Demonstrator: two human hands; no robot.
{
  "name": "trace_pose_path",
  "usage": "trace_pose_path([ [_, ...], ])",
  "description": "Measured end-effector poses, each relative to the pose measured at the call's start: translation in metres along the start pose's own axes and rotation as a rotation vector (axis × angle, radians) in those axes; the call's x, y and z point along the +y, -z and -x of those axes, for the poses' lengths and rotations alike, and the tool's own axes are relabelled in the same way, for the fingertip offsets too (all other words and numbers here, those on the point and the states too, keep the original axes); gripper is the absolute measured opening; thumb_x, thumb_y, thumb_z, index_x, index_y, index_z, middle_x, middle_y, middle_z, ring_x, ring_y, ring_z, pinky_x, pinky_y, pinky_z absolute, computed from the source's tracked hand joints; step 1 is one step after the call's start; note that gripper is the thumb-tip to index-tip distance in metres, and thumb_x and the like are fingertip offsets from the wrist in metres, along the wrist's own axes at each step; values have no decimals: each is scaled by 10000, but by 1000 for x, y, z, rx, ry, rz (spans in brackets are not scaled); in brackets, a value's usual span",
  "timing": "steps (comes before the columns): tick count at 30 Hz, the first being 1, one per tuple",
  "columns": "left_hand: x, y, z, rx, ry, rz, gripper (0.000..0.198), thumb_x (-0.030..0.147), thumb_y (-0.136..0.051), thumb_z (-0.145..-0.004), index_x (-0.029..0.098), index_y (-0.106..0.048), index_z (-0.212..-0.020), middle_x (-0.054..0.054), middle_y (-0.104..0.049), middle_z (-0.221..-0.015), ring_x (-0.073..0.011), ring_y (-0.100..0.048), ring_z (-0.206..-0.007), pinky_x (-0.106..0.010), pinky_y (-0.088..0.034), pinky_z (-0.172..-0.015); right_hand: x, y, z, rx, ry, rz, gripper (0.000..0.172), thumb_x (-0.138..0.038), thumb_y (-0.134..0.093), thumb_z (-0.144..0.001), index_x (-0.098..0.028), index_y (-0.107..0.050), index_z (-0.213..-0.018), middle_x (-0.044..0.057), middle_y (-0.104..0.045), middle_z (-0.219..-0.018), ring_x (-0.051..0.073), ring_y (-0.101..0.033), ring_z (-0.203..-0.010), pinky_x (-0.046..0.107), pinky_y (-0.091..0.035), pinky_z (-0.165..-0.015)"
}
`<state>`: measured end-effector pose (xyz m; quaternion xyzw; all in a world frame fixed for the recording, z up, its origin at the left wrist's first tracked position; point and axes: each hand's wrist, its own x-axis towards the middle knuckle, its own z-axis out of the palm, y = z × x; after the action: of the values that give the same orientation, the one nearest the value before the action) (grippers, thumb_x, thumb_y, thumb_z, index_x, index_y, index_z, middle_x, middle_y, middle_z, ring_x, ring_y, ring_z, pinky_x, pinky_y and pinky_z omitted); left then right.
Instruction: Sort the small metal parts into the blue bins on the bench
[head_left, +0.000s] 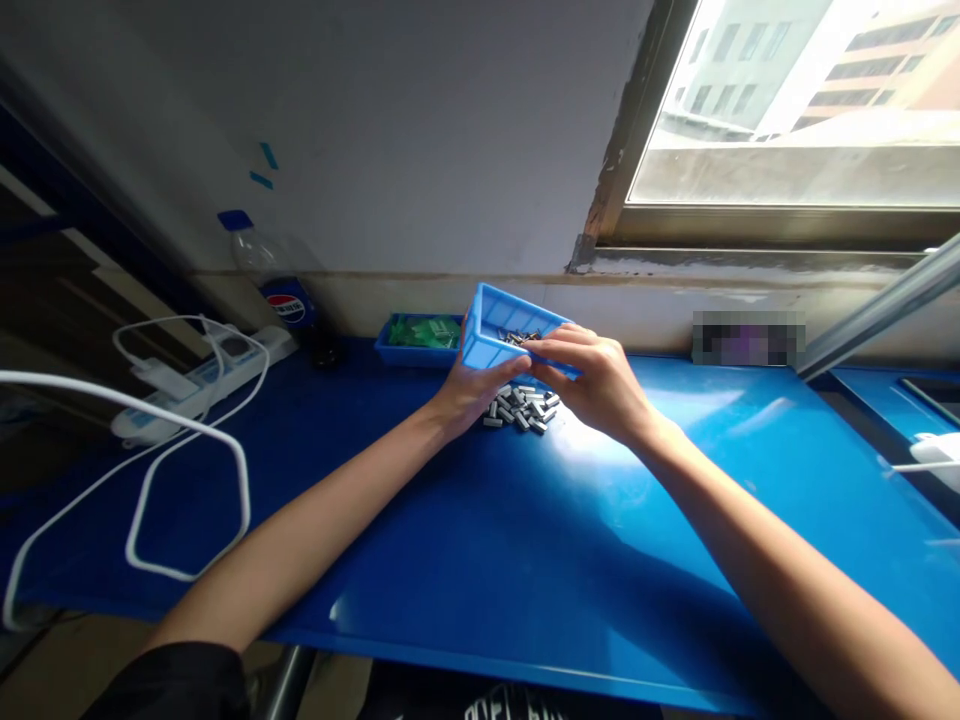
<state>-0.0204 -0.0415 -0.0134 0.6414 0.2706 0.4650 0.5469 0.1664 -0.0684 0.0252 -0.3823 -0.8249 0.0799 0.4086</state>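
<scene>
A small blue plastic bin (491,350) is held tilted above the table, its open top turned toward me. Inside lie many small metal pieces (519,337), too small to name. My left hand (474,388) is closed around the bin's left end and underside, thumb along the near wall. At the right end, my right hand (592,375) is closed over the near rim, fingertips by the metal pieces and thumb below outside. Whether those fingertips pinch a piece is not clear. Under the bin, a loose pile of short grey metallic blocks (523,408) rests on the table.
The blue tabletop (465,560) meets a wall behind. Another blue bin (382,345) holds green packets (426,330). A Pepsi bottle (289,300) stands back left, beside a white power strip (202,385) and looping white cable (244,480). A sloping metal bar (877,305) is at right.
</scene>
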Motion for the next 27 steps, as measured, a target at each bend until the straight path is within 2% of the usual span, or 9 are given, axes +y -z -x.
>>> trace_pose_path([
  [4,1,20,5,74,53,287,674,582,-845,-790,196,-615,-1294,-130,-705,-1283,-332,-672,-1238,-480,-555,-1062,7,-6,4,60,25,-121,428,-514,-763,-900,-268,-683,-1240,87,-734,-1182,293,-655,-1124,442,-548,-1008],
  [5,0,26,5,113,65,301,660,566,-865,-775,195,-625,-1265,-117,-715,-1242,-315,-686,-1194,-462,-567,-1035,12,-8,8,141,-31,-140,433,-521,-749,-902,-259,-651,-1233,93,-716,-1190,286,-658,-1105,437,-548,-1000],
  [8,0,45,8,219,70,309,604,492,-929,-716,195,-644,-1157,-70,-722,-1131,-259,-699,-1099,-411,-577,-991,30,-20,23,346,-347,-31,230,-449,-541,-1006,-236,-618,-1042,91,-684,-1004,263,-655,-955,441,-545,-918],
  [10,2,56,9,238,51,292,550,489,-929,-718,190,-646,-1083,-60,-718,-1097,-244,-699,-1069,-395,-577,-972,38,-34,34,253,-463,116,296,-492,-626,-934,-223,-609,-1056,122,-667,-1085,307,-634,-1036,488,-519,-958],
  [12,5,66,9,257,22,264,513,481,-926,-725,189,-638,-1035,-51,-714,-1052,-227,-702,-1013,-369,-583,-923,40,-49,43,121,-453,231,506,-588,-695,-866,-212,-593,-1188,155,-631,-1259,363,-582,-1180,531,-481,-1023],
  [14,8,73,10,277,4,242,501,462,-935,-717,190,-636,-1013,-34,-704,-986,-204,-698,-939,-342,-584,-873,39,-62,49,49,-436,302,658,-651,-723,-814,-193,-559,-1257,175,-609,-1290,395,-547,-1235,540,-468,-1042],
  [18,11,76,12,278,7,191,501,430,-950,-696,193,-638,-1008,-7,-691,-922,-176,-683,-875,-313,-573,-843,41,-71,52,5,-447,353,506,-558,-661,-877,-203,-555,-1222,168,-606,-1217,382,-570,-1157,515,-492,-998],
  [21,11,69,12,257,13,124,583,404,-980,-645,193,-645,-1073,-20,-717,-970,-199,-694,-963,-325,-563,-917,47,-67,53,21,-462,310,348,-443,-585,-929,-214,-559,-1190,161,-608,-1187,368,-576,-1134,507,-494,-998],
  [27,4,56,9,194,31,51,850,402,-984,-636,181,-590,-1356,-100,-732,-1191,-275,-696,-1137,-375,-565,-995,53,-66,57,-38,-426,145,460,-465,-646,-888,-218,-543,-1262,171,-586,-1323,354,-557,-1256,495,-465,-1092],
])
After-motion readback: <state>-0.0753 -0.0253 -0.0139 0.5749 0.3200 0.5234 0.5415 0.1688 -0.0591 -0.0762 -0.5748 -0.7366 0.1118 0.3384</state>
